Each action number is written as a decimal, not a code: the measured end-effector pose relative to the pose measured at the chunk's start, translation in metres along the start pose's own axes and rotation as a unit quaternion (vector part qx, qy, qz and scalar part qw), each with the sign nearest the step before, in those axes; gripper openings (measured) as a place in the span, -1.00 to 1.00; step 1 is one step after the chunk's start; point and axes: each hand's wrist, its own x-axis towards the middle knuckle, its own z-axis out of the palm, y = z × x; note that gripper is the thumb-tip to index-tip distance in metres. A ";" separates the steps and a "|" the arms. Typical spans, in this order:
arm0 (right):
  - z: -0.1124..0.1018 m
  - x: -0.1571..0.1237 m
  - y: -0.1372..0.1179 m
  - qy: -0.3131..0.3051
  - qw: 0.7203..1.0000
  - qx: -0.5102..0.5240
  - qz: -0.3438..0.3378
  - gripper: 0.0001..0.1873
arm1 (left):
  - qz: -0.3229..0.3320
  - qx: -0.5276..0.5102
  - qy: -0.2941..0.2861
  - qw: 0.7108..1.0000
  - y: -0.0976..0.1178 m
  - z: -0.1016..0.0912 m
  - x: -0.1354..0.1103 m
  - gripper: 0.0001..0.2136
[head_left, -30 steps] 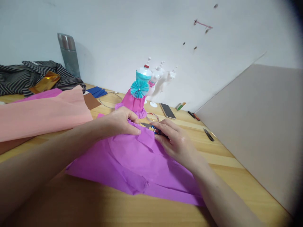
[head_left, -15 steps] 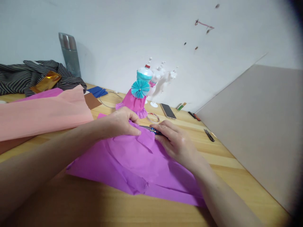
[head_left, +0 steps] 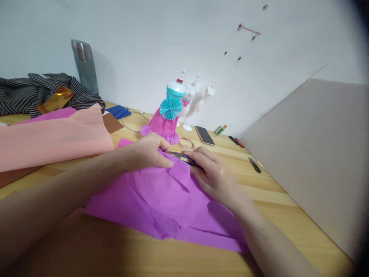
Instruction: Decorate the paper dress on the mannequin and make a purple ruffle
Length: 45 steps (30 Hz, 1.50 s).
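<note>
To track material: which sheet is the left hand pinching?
The near purple sheet, beside the scissors in the right hand; the peach sheet and other purple piece lie at left, in neither hand.

Left hand (head_left: 151, 152) and right hand (head_left: 216, 175) are seen bare; left forearm (head_left: 72, 192) and right forearm (head_left: 268, 231) are shown uncovered, tapered toward the wrists.

Scissors (head_left: 185, 157) partly hidden by my right hand (head_left: 211, 169), peach paper (head_left: 57, 140) and striped cloth (head_left: 15, 94) cut off at left edge.
</note>
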 end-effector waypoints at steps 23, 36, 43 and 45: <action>0.001 0.000 -0.002 0.006 1.000 -0.017 -0.017 -0.62 | -0.002 0.010 -0.014 1.000 0.002 0.003 0.000 -0.73; 0.002 0.001 -0.006 0.000 1.000 -0.025 -0.011 -0.65 | 0.010 0.006 -0.022 1.000 0.000 0.004 -0.001 -0.76; 0.001 0.002 -0.004 0.013 1.000 -0.018 -0.008 -0.74 | 0.030 0.046 -0.064 0.996 -0.001 -0.023 -0.003 -0.60; 0.001 0.002 -0.004 0.018 1.000 -0.015 -0.008 -0.76 | 0.025 0.035 -0.082 0.996 -0.002 -0.033 -0.005 -0.51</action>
